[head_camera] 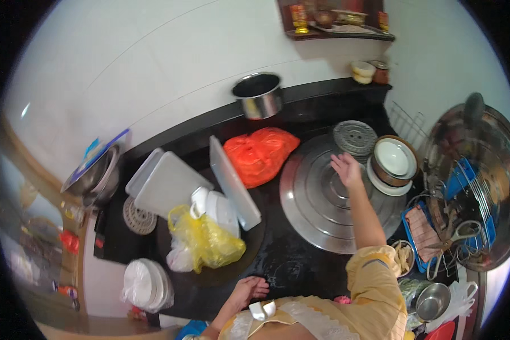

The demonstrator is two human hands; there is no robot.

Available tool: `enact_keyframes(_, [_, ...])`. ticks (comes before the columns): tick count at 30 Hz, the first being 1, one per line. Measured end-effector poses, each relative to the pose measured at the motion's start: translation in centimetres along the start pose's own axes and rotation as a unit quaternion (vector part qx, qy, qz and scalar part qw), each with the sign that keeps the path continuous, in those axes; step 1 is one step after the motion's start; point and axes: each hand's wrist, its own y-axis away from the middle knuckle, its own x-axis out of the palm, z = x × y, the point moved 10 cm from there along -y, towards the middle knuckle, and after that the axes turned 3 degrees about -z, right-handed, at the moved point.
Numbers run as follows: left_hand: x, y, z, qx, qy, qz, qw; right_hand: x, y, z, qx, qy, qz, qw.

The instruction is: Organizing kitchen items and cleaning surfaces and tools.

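Note:
My right hand [347, 169] reaches out above a large round metal lid [306, 208], with nothing in its fingers. Beyond the fingertips lies a grey perforated disc [355, 138]. Just right of the hand, white bowls [393, 155] are nested in a brown pot [394, 180] on a white plate [397, 191]. My left hand [253, 289] hovers low by the front of the black countertop [287, 274], palm turned inward and seemingly empty. A knotted red plastic bag [259, 157] rests left of the lid.
Plastic containers [170, 182] and a yellow bag [208, 242] occupy the left side. Wrapped white plates [144, 284] are at the front left. A metal pot [260, 100] stands by the wall. Scissors [450, 244], a blue-rimmed tray [423, 233] and a large metal basin [488, 170] crowd the right.

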Motion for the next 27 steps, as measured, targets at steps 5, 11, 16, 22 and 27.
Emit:
enact_keyframes(5, [1.1,0.5,-1.1,0.041,-0.029,0.022,0.999,0.1,4.5,-2.0,0.078,0.017,0.038,0.996])
enact_keyframes(11, [-1.7,4.1,-3.2,0.113,-0.069,0.028,0.991,2.3,8.9,-3.9,0.102,0.042,0.034,0.993])
enact_keyframes(16, [-6.5,8.5,-7.6,0.202,-0.150,0.012,0.968,5.3,12.9,-5.3,0.115,0.069,0.038,0.990])
enact_keyframes(22, [-13.1,13.6,-13.6,0.263,-0.221,-0.005,0.939,8.3,18.1,-7.2,0.102,0.096,0.040,0.989])
enact_keyframes(27, [-21.2,16.6,-18.5,0.249,-0.279,-0.083,0.924,9.0,22.0,-8.3,0.087,0.115,0.041,0.989])
